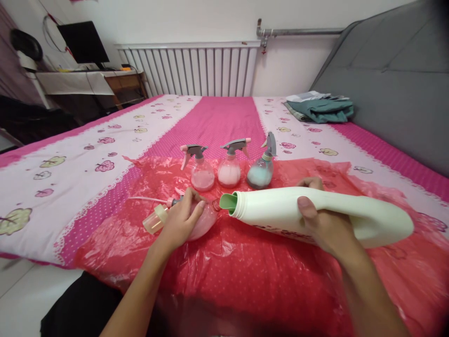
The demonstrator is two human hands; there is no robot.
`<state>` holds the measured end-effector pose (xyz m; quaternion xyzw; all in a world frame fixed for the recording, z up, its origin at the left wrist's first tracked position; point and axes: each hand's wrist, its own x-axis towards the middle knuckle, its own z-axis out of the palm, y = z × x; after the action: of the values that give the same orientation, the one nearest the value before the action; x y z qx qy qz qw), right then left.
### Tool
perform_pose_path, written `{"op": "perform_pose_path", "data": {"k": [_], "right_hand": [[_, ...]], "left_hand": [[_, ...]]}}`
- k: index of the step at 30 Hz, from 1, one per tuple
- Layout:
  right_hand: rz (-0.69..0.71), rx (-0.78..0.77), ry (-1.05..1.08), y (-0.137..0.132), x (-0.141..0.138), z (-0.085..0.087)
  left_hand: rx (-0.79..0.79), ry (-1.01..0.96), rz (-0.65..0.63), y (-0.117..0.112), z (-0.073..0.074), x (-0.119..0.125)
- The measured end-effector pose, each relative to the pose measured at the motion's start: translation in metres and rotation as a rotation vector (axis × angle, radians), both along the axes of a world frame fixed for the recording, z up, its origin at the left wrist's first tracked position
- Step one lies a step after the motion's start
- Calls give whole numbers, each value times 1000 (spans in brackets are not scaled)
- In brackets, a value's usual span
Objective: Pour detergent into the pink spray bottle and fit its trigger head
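My right hand (324,220) grips a large pale green detergent jug (372,217) by its handle, tipped on its side with the open spout (228,203) pointing left. My left hand (182,217) is wrapped round a small clear pink spray bottle body (206,220), tilted with its neck touching the spout. A detached spray head with its tube (156,220) lies just left of that hand. Behind stand three capped spray bottles: two with pink contents (202,171) (229,168) and one with blue (261,168).
All lies on a red plastic sheet (245,271) spread over a pink and white bedspread (87,168). Folded clothes (321,108) rest at the far right by a grey headboard (396,79). A radiator (189,70) and a desk (87,79) line the far wall.
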<state>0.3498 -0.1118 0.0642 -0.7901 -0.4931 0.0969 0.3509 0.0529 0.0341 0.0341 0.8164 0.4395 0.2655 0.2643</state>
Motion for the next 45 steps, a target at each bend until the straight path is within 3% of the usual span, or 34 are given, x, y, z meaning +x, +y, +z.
{"op": "perform_pose_path", "data": {"k": [4,8,17,27,34,45], "right_hand": [[-39,15,33,-2,-6,4],[8,5,-34,0,-4,2],[8,0,-88,1,3,-3],[-16,0,9,-1,-3,2],[23,29,-62,1,0,-2],[20,27,-19,1,5,-6]], "left_hand": [[-33,-37,-10,0,0,0],[-54,-71,-38,0,-2,0],[-12,-7,-22,0,0,0],[0,22,-14,0,-1,0],[-59,-63,-45,1,-3,-1],[-3,4,-43,0,0,-1]]}}
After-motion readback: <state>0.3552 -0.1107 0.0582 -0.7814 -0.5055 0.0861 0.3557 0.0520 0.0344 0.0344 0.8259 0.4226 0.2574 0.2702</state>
